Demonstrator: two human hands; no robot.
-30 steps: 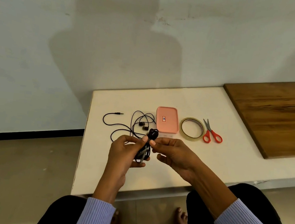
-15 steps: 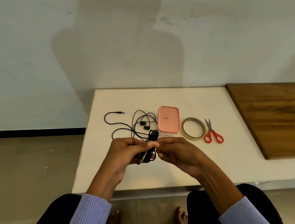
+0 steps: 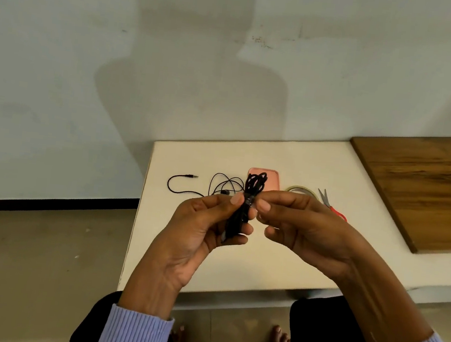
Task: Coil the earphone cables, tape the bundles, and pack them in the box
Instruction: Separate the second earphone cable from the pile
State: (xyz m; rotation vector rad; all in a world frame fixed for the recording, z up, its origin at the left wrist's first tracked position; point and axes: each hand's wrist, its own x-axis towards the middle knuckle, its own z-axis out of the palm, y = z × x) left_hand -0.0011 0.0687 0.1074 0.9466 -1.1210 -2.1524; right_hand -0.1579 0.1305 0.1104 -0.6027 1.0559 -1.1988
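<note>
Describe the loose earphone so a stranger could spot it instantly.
Start at the white table by the wall. Left of the pink box, behind the left hand, lies the loose earphone. Unlike the coiled bundle held in both hands, it sprawls uncoiled, plug pointing right.

We get soft, even indoor light, moderately bright, no glare. A big blurry shadow of the person falls on the wall (image 3: 188,88), so light comes from behind. The hands look slightly motion-smeared and the whole frame is soft, compressed. We see wide-angle bending along the table (image 3: 278,261) edges and floor line.
</note>
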